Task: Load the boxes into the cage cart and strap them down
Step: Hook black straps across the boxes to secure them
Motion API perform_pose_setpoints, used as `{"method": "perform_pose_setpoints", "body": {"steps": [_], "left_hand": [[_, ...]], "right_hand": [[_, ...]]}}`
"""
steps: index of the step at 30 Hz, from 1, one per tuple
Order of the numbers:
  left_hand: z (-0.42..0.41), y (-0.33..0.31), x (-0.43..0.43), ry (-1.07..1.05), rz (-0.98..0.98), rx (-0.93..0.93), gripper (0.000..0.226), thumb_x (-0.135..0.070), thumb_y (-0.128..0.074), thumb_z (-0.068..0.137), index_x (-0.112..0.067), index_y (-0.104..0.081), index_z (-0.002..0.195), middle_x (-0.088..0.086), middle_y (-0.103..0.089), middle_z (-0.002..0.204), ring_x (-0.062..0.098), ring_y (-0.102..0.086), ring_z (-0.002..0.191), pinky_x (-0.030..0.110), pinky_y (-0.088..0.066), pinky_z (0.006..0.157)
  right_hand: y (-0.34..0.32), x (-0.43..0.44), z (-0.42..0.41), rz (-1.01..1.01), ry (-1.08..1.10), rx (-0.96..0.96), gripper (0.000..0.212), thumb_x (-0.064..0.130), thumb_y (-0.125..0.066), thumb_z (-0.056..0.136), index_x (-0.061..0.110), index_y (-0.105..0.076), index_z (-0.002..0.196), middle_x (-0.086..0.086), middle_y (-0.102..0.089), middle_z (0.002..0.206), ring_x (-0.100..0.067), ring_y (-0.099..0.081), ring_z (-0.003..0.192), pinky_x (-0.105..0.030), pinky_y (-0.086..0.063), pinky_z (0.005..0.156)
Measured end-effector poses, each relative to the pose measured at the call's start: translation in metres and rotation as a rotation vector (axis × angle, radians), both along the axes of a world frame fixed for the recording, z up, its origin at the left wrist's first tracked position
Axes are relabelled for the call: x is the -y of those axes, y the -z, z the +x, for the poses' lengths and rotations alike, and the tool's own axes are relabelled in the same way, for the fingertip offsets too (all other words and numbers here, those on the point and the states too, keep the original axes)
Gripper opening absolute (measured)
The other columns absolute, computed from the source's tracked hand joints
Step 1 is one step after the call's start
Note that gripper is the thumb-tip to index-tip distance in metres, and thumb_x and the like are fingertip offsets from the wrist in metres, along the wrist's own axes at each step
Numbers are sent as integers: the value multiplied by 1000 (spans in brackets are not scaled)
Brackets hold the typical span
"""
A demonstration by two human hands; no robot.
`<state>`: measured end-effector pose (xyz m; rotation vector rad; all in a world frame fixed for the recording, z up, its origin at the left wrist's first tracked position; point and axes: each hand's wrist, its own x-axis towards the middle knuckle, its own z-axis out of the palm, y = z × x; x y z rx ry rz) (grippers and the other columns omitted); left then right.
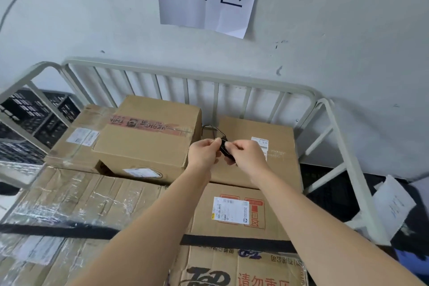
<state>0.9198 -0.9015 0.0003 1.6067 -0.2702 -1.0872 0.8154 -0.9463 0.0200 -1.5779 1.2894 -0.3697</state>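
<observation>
A pale wall (336, 30) with a paper sign (206, 7) stands behind a cage cart (185, 74) full of brown boxes (69, 197). Over the back boxes, the left hand (204, 153) and the right hand (249, 155) meet. Each pinches a small black buckle (224, 150) from its own side, so each grip is closed on the buckle. A thin metal hook (211, 128) runs from the buckle toward the gap between the tall box (144, 144) and the flat box (255, 130). I cannot tell where it ends. Nearer, a black strap (232, 242) lies flat across the front boxes, from side to side. The boxes reach the left rail. On the right there is a dark gap between the box edges and the rail. The tall box top is about as high as the back rail. Black crates (27, 118) stand outside the left rail.
</observation>
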Motion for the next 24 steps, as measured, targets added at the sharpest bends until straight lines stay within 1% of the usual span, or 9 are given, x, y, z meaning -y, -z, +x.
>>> {"method": "perform_pose_setpoints", "body": {"steps": [2,4,7,9,12,15,18,22,24], "left_hand": [[16,-2,6,-19,-5,47,26,-18,-61,92,-12,-63,67,8,-58,64,19,-48,57,27,-42,61],[27,-1,13,-31,-6,60,28,-18,-62,91,-13,-62,64,7,-59,62,20,-47,59,32,-43,68],[34,2,22,-25,-41,17,28,-17,-62,92,-13,-61,64,-2,-52,49,16,-40,51,30,-38,63],[37,2,29,-23,-65,2,26,-18,-62,92,-12,-63,67,-1,-52,50,14,-41,49,29,-39,60],[42,1,39,-79,-111,-93,23,-18,-61,93,-9,-62,72,2,-49,51,19,-43,50,34,-44,64],[52,-2,47,-109,-153,-164,28,-17,-60,95,-7,-58,69,0,-39,44,15,-40,40,26,-45,49],[68,-2,55,-82,-119,-132,26,-18,-60,95,-4,-61,73,3,-39,47,12,-41,35,18,-42,39],[98,4,77,7,-79,-76,18,-14,-56,97,0,-65,88,6,-45,52,10,-46,34,19,-46,41],[114,10,89,28,-77,-50,19,-13,-55,97,-2,-65,85,9,-49,60,8,-47,33,22,-50,43]], "right_hand": [[-3,6,12,-5,-48,-47,30,28,-51,98,11,-72,85,-5,-74,77,-13,-62,65,-28,-44,67],[-5,13,20,15,-90,-69,28,25,-49,100,13,-70,86,-2,-72,73,-8,-60,56,-23,-42,60],[-5,22,30,64,-54,-33,25,21,-49,100,11,-67,85,-1,-67,66,-8,-56,47,-18,-40,53],[-2,27,37,82,13,5,26,20,-50,100,11,-66,80,-2,-65,64,-10,-54,46,-13,-39,46],[2,34,53,96,99,95,28,18,-51,99,11,-65,76,-5,-64,65,-13,-54,48,-11,-36,40],[6,41,75,120,136,162,30,19,-54,98,12,-64,71,-3,-63,62,-9,-54,45,-11,-35,38],[12,51,98,141,182,202,28,21,-57,96,8,-66,73,-1,-63,62,-8,-55,49,-11,-38,39],[23,70,123,184,228,228,28,20,-57,97,12,-64,72,0,-64,64,-9,-55,50,-11,-38,39],[29,82,138,194,245,232,30,20,-56,97,14,-62,68,0,-62,63,-9,-54,50,-13,-37,41]]}}
